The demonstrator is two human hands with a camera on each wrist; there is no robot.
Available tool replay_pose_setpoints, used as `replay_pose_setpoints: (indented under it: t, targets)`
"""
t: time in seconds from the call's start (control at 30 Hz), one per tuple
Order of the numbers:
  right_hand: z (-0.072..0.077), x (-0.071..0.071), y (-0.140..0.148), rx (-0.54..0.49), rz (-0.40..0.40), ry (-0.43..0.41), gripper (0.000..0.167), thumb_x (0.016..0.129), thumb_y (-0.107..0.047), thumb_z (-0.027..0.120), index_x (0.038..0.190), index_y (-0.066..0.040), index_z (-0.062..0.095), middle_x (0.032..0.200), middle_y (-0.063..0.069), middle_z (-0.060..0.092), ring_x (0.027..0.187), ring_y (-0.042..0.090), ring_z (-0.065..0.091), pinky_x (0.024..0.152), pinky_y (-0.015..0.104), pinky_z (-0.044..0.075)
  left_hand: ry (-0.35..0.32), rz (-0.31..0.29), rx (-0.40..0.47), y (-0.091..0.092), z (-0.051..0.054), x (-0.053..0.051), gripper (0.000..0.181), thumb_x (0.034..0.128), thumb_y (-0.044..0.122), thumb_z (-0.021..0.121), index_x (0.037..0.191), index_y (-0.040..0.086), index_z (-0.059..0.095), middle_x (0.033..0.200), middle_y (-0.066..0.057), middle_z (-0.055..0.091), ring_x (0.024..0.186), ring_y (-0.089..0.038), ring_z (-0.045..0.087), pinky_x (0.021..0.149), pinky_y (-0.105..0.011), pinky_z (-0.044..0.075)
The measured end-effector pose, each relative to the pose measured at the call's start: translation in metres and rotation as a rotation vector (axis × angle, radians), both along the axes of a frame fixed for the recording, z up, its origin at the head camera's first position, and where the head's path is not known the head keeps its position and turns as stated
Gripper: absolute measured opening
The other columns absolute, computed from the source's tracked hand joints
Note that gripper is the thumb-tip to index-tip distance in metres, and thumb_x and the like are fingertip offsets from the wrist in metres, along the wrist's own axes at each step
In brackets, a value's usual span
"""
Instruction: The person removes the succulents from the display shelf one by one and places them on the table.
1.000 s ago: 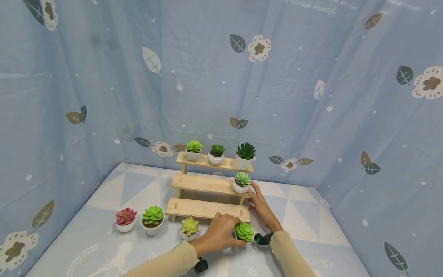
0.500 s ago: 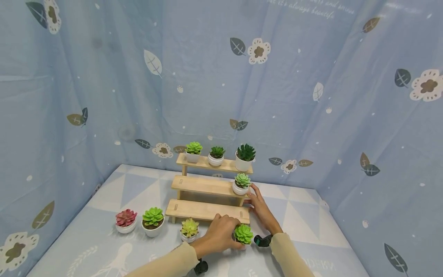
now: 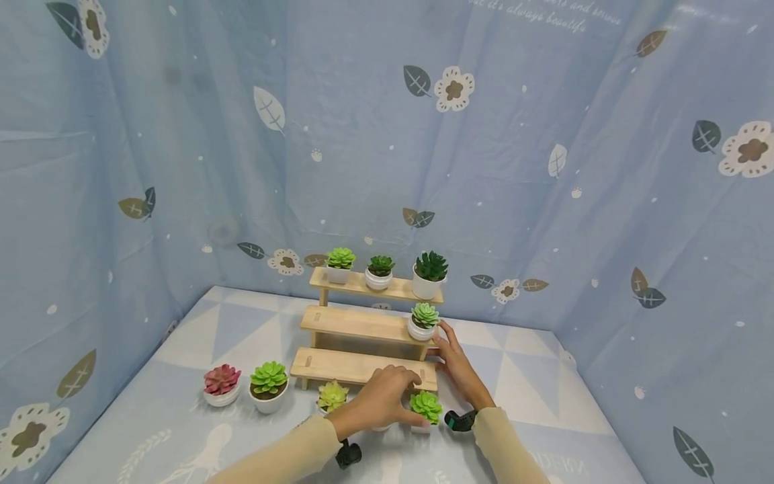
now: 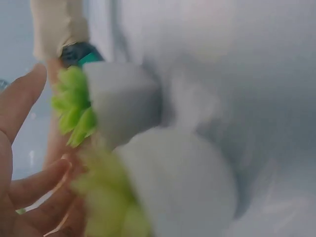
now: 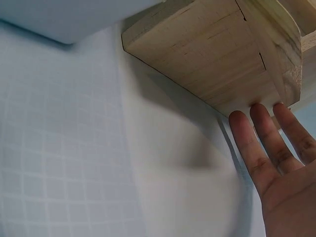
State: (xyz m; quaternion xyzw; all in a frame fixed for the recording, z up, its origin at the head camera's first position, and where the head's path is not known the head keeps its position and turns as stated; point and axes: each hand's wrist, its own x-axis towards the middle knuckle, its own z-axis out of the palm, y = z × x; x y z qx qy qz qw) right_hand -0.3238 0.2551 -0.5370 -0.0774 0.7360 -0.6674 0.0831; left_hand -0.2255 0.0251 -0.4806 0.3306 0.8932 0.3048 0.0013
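Head view shows, nearest at bottom centre, the left hand [image 3: 383,398], thumb and fingers wide apart, beside the bright plant [image 3: 426,406]. This plant stands upright on the bench [image 3: 520,376], right of bottom centre; the left wrist view shows its squarish white pot, with no finger curled round it. Whether the thumb touches the pot, I cannot tell. If the thumb catches it, the plant could tip. The yellow plant [image 3: 332,393] is just left of this hand, partly covered by it, so I judge that a careless wrist could knock it over. At lower left, the leafy plant [image 3: 269,381] and the red plant [image 3: 222,381] stand apart from both hands.

Farther is the right hand [image 3: 456,363], fingers rather straight and holding no pot, at the right end of the stand [image 3: 338,365]. A hard push could slide the stand; then the pale plant [image 3: 424,314] or, higher, the dark plant [image 3: 431,267], both near the right ends of their shelves, might fall.

As for writing, letters like "DERN" [image 3: 559,464] show at lower right. At upper right, the curtain [image 3: 363,134] reads "it's always"; its other words are less clear.
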Motion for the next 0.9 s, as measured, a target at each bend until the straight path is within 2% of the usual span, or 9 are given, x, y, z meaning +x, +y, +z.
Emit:
replay_pose_setpoints:
  t: [0.13, 0.23, 0.37, 0.47, 0.73, 0.9]
  targets:
    - [0.000, 0.000, 0.001, -0.006, 0.010, 0.014, 0.060, 0.109, -0.050, 0.046, 0.161, -0.036, 0.020, 0.150, 0.016, 0.046, 0.124, 0.035, 0.056, 0.089, 0.042, 0.051, -0.049, -0.014, 0.107, -0.007, 0.011, -0.006, 0.060, 0.0817, 0.046, 0.087, 0.128, 0.013, 0.068, 0.113, -0.003, 0.069, 0.096, -0.016, 0.064, 0.080, -0.032, 0.051]
    - [0.000, -0.001, 0.002, -0.011, 0.013, 0.016, 0.060, 0.108, -0.050, 0.046, 0.161, -0.036, 0.021, 0.149, 0.016, 0.047, 0.125, 0.036, 0.055, 0.089, 0.042, 0.051, -0.066, -0.006, 0.190, -0.012, 0.019, -0.011, 0.054, 0.0840, 0.038, 0.088, 0.128, 0.014, 0.068, 0.111, -0.001, 0.067, 0.093, -0.020, 0.065, 0.075, -0.028, 0.052]
    - [-0.002, -0.001, 0.003, -0.018, 0.018, 0.019, 0.062, 0.108, -0.051, 0.047, 0.161, -0.034, 0.019, 0.149, 0.017, 0.046, 0.127, 0.039, 0.053, 0.090, 0.043, 0.052, -0.026, 0.031, 0.262, -0.015, 0.026, -0.019, 0.046, 0.0854, 0.034, 0.087, 0.123, 0.015, 0.068, 0.106, 0.005, 0.065, 0.089, -0.019, 0.064, 0.072, -0.028, 0.051]
    - [-0.003, -0.002, 0.003, -0.019, 0.023, 0.027, 0.063, 0.108, -0.050, 0.046, 0.162, -0.032, 0.018, 0.150, 0.019, 0.045, 0.126, 0.039, 0.054, 0.090, 0.043, 0.052, -0.003, 0.059, 0.300, -0.017, 0.030, -0.024, 0.045, 0.0860, 0.034, 0.087, 0.122, 0.015, 0.067, 0.102, 0.004, 0.065, 0.084, -0.017, 0.062, 0.070, -0.028, 0.051]
    - [-0.001, -0.001, 0.000, -0.010, 0.014, 0.014, 0.063, 0.107, -0.053, 0.047, 0.161, -0.037, 0.019, 0.149, 0.016, 0.047, 0.125, 0.035, 0.056, 0.091, 0.044, 0.051, 0.012, 0.085, 0.385, -0.020, 0.033, -0.039, 0.051, 0.0881, 0.031, 0.085, 0.127, 0.007, 0.062, 0.107, -0.008, 0.066, 0.077, -0.012, 0.061, 0.069, -0.029, 0.053]
    - [-0.002, -0.001, 0.000, 0.002, 0.007, 0.012, 0.064, 0.107, -0.055, 0.046, 0.162, -0.038, 0.018, 0.149, 0.016, 0.048, 0.125, 0.035, 0.056, 0.093, 0.044, 0.050, -0.034, 0.126, 0.417, -0.020, 0.030, -0.047, 0.054, 0.0890, 0.030, 0.084, 0.130, 0.005, 0.061, 0.110, -0.012, 0.065, 0.082, -0.014, 0.063, 0.072, -0.030, 0.055]
